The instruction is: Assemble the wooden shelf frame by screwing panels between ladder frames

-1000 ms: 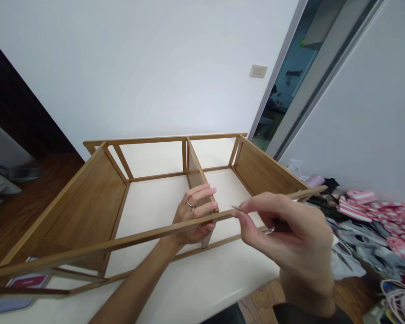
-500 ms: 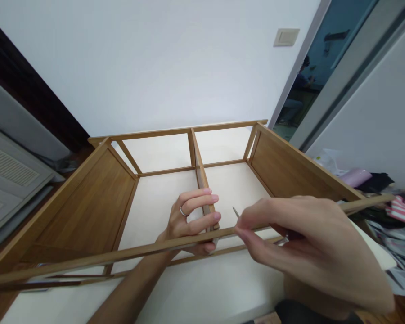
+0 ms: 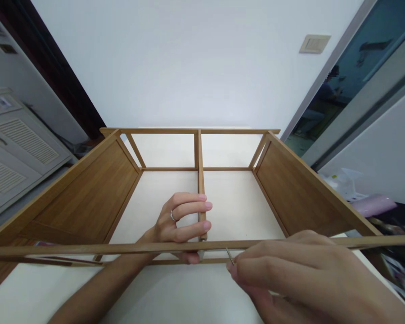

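Observation:
My left hand (image 3: 178, 218), with a ring on one finger, reaches under the near wooden rail (image 3: 114, 249) and grips the near end of the upright middle divider (image 3: 201, 180). Its fingers wrap over the divider's top edge, and the thumb is below the rail. Pinched between the thumb and fingertips of my right hand (image 3: 303, 274) is a small metal screw (image 3: 230, 256). The screw tilts up and left, its pointed tip at the near side of the rail, right of the divider. Whether the tip touches the wood I cannot tell.
Brown side panels (image 3: 84, 193) stand at both ends of the wooden frame, above a white board (image 3: 243, 198). A white wall (image 3: 195, 63) lies behind. Louvred cabinets (image 3: 20, 144) stand left; bags and clutter (image 3: 374, 205) lie right. A person (image 3: 324, 94) sits beyond the doorway.
My right hand has come down from above the rail to its near side, bringing the screw along. My left hand keeps its grip on the divider. The camera view has levelled and shifted.

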Tool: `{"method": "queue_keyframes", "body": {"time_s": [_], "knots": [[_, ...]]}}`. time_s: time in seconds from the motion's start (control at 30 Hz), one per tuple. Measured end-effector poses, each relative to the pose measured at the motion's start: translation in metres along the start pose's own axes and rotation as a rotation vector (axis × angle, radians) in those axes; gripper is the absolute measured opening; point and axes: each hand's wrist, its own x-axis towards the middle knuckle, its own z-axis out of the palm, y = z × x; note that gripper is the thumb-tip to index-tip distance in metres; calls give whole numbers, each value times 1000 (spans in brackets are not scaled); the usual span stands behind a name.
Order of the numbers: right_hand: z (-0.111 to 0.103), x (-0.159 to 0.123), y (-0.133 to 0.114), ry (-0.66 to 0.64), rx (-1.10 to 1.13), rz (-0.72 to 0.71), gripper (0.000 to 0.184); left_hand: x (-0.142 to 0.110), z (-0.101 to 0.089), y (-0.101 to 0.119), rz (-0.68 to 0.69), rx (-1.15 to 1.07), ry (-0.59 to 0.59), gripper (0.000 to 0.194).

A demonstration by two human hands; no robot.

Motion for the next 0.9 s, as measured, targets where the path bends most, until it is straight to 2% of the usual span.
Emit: {"method": "queue_keyframes", "body": {"time_s": [0.17, 0.4, 0.57, 0.9], "knots": [[-4, 6, -5, -104, 90, -14, 23, 9, 1, 1, 46, -13, 0, 45], [10, 4, -24, -235, 42, 2, 21, 15, -2, 1, 80, 52, 25, 49], [15, 5, -30, -191, -18, 50, 21, 12, -4, 1, 82, 58, 3, 50], [20, 7, -27, -75, -7, 1, 24, 13, -3, 2, 83, 52, 18, 50]]}}
